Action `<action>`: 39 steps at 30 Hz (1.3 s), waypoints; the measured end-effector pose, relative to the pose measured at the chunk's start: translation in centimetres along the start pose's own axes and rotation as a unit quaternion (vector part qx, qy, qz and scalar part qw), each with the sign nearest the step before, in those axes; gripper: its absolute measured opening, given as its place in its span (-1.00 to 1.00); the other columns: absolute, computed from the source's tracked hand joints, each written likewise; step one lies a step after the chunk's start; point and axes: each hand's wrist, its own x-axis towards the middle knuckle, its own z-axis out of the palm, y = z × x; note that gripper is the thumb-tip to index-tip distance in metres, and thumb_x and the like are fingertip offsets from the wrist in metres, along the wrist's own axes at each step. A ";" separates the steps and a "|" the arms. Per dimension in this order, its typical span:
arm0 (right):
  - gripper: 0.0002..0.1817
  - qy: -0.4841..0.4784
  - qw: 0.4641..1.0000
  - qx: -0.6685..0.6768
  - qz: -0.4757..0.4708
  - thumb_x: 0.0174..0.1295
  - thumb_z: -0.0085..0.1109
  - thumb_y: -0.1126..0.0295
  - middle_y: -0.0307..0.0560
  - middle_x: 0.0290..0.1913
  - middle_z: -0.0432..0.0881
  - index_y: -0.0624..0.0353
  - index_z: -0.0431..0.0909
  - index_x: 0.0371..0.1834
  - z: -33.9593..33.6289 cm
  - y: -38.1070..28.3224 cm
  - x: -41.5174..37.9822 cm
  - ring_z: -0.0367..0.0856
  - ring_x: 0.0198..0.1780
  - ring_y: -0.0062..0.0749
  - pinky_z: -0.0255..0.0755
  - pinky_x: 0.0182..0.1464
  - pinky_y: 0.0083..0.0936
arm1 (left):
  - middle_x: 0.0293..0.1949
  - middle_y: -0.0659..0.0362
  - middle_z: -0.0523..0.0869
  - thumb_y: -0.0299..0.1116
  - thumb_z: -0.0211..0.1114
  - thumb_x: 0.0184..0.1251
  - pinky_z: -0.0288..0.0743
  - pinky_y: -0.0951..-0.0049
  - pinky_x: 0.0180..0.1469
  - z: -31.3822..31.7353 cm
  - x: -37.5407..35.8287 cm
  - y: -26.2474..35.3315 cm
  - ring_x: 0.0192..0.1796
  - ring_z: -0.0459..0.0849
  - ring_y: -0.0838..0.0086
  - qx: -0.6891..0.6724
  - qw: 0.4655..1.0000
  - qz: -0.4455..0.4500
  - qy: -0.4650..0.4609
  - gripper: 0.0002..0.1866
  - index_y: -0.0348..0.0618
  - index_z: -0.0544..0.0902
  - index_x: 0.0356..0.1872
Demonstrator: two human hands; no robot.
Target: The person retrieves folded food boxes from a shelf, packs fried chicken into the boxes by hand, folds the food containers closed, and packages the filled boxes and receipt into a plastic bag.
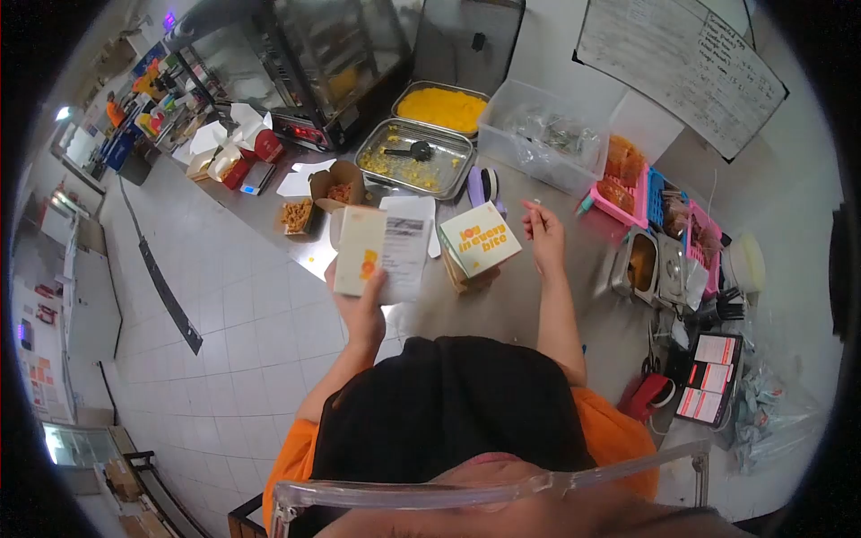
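I see the left hand (359, 300) raised over the counter edge, fingers closed on a white carton (360, 249) and a paper receipt (404, 255) held together. The right hand (543, 235) pinches a small item (531, 204) — too small to identify — just right of the printed box (480, 242) standing on the steel counter (502, 305), near the pink basket (619, 202).

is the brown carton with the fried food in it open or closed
Open. The brown carton on the counter has its lid flap standing up behind it, and fried pieces show inside from above.
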 end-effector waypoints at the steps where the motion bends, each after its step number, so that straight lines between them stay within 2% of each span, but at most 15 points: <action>1: -0.72 -0.050 0.998 0.019 -0.027 0.33 -0.09 0.42 -0.39 -0.42 0.48 0.16 0.54 0.03 1.0 -4.4 -2.8 0.32 -0.45 -0.74 0.26 -0.39 -0.77 | -0.02 0.10 0.37 -0.45 0.38 0.00 0.28 0.41 0.13 0.9 -0.2 0.1 0.05 0.39 0.43 0.006 1.000 0.014 -0.013 -0.38 -0.25 0.24 0.07; 5: -0.55 -0.294 0.948 -0.040 -0.117 0.28 -0.06 0.49 -0.27 -0.53 0.45 0.12 0.28 0.27 4.6 -13.6 -10.3 0.36 -0.54 -0.62 0.34 -0.41 -0.63 | 0.03 0.07 0.29 -0.43 0.44 -0.05 0.24 0.40 0.16 2.9 -0.7 0.1 0.11 0.32 0.40 0.064 0.992 0.083 -0.077 -0.28 -0.27 0.19 0.12; 8: -0.37 -0.241 0.945 -0.105 -0.196 0.22 0.07 0.40 -0.15 -0.56 0.48 0.07 0.09 0.36 7.3 -13.8 -11.2 0.44 -0.55 -0.48 0.36 -0.44 -0.55 | 0.06 0.05 0.25 -0.39 0.45 -0.05 0.23 0.41 0.16 3.4 -1.7 -0.6 0.13 0.29 0.36 0.121 0.974 0.149 -0.120 -0.24 -0.29 0.17 0.14; 11: -0.24 -0.100 0.940 -0.289 -0.150 0.13 0.21 0.24 -0.05 -0.59 0.49 0.08 0.04 0.37 7.7 -13.5 -11.3 0.51 -0.51 -0.31 0.40 -0.38 -0.48 | 0.05 0.06 0.27 -0.40 0.44 -0.03 0.24 0.41 0.14 3.7 -2.3 -1.4 0.11 0.32 0.38 0.091 0.980 0.132 -0.116 -0.26 -0.28 0.17 0.14; 15: -0.29 0.039 0.906 -0.363 -0.216 0.09 0.24 0.13 0.08 -0.34 0.59 0.16 0.18 0.27 5.5 -10.2 -10.1 0.59 -0.42 -0.20 0.44 -0.36 -0.43 | 0.00 0.06 0.34 -0.42 0.37 0.06 0.30 0.43 0.10 5.7 -2.4 -0.4 0.03 0.39 0.43 -0.064 0.995 -0.001 -0.077 -0.31 -0.26 0.11 0.13; 19: -0.40 -0.087 0.993 -0.051 -0.059 0.16 0.17 0.04 0.00 -0.23 0.61 0.28 0.36 0.11 5.0 -7.7 -4.5 0.59 -0.31 -0.39 0.43 -0.18 -0.40 | 0.08 0.03 0.29 -0.17 0.18 0.28 0.24 0.32 0.18 9.0 -0.9 -3.5 0.10 0.34 0.38 -0.031 0.989 -0.058 -0.133 -0.44 -0.22 0.13 0.13; 20: -0.43 -0.109 0.990 -0.086 -0.030 0.16 0.15 0.02 -0.02 -0.21 0.62 0.27 0.41 0.08 4.5 -8.3 -3.3 0.59 -0.32 -0.40 0.44 -0.19 -0.40 | 0.02 -0.10 0.34 -0.19 0.09 0.33 0.06 0.33 0.25 10.4 -1.0 -2.8 0.16 0.24 0.25 -0.018 0.989 -0.068 -0.129 -0.46 -0.39 0.16 0.13; 24: -0.50 -0.188 0.942 -0.277 0.036 0.22 0.05 0.00 -0.04 -0.12 0.62 0.25 0.55 -0.07 1.8 -7.9 0.8 0.58 -0.23 -0.42 0.43 -0.12 -0.38 | 0.02 -0.16 0.36 -0.12 0.11 0.26 0.17 0.29 0.12 8.6 0.0 -7.2 0.01 0.32 0.11 0.185 0.973 -0.082 -0.112 -0.52 -0.48 0.45 -0.13; 25: -0.51 -0.204 0.919 -0.334 0.042 0.24 0.02 0.00 -0.04 -0.10 0.62 0.25 0.58 -0.11 1.5 -6.5 1.5 0.58 -0.18 -0.42 0.42 -0.08 -0.39 | 0.08 -0.16 0.33 -0.04 0.13 0.24 0.16 0.25 0.16 6.6 2.7 -9.8 0.11 0.29 0.08 0.297 0.896 -0.175 -0.278 -0.43 -0.47 0.43 -0.03; 26: -0.44 -0.208 0.820 -0.534 -0.003 0.26 -0.06 -0.06 -0.04 0.07 0.54 0.22 0.49 0.05 1.6 -5.6 1.5 0.48 0.07 -0.47 0.30 0.12 -0.41 | 0.16 -0.16 0.26 0.00 0.14 0.22 0.12 0.23 0.21 6.2 2.0 -11.0 0.20 0.23 0.08 0.244 0.924 -0.190 -0.224 -0.35 -0.42 0.33 0.10; 28: -0.38 -0.222 0.956 -0.165 0.096 0.22 -0.01 -0.10 -0.02 0.11 0.50 0.17 0.41 0.16 1.4 -3.5 0.2 0.47 0.07 -0.42 0.31 0.13 -0.43 | 0.30 -0.11 0.05 0.06 0.14 0.22 0.04 0.12 0.28 5.3 0.9 -13.1 0.34 0.05 0.09 0.180 0.934 -0.243 -0.192 -0.21 -0.23 0.03 0.29; 30: -0.21 -0.290 0.930 0.146 0.172 0.14 -0.02 -0.24 -0.04 0.25 0.36 0.03 0.20 0.33 0.0 -0.8 1.0 0.39 0.17 -0.28 0.24 0.22 -0.27 | 0.43 0.00 -0.22 0.09 0.10 0.25 -0.04 -0.08 0.30 4.9 0.6 -15.1 0.43 -0.17 0.12 0.165 0.900 -0.325 -0.239 -0.05 0.07 -0.37 0.40; 33: -0.21 -0.177 0.949 -0.008 0.261 0.14 -0.02 -0.22 -0.04 0.27 0.33 0.07 0.18 0.33 -1.0 1.8 -0.2 0.31 0.25 -0.12 0.17 0.23 -0.08 | 0.43 0.05 -0.29 0.20 0.08 0.20 -0.21 -0.25 0.29 5.2 1.3 -17.4 0.44 -0.29 0.04 0.053 0.886 -0.291 -0.356 0.00 0.27 -0.49 0.37; 37: -0.24 -0.180 0.938 0.117 0.273 0.14 0.01 -0.19 -0.02 0.24 0.33 0.05 0.17 0.31 -1.4 2.3 -3.9 0.33 0.21 -0.13 0.27 0.13 0.02 | 0.41 0.04 -0.09 0.06 0.20 0.16 0.04 0.03 0.30 6.2 2.2 -14.1 0.40 -0.02 0.15 -0.012 0.834 -0.357 -0.420 0.01 0.11 -0.36 0.40; 39: -0.27 -0.115 0.948 0.149 0.256 0.14 0.00 -0.18 -0.07 0.20 0.37 0.00 0.19 0.29 -1.8 2.1 -6.5 0.33 0.20 -0.20 0.29 0.11 0.00 | 0.39 0.09 -0.03 0.14 0.16 0.11 0.06 -0.05 0.27 6.9 2.1 -15.2 0.40 -0.01 0.17 -0.004 0.801 -0.370 -0.471 -0.02 0.17 -0.28 0.40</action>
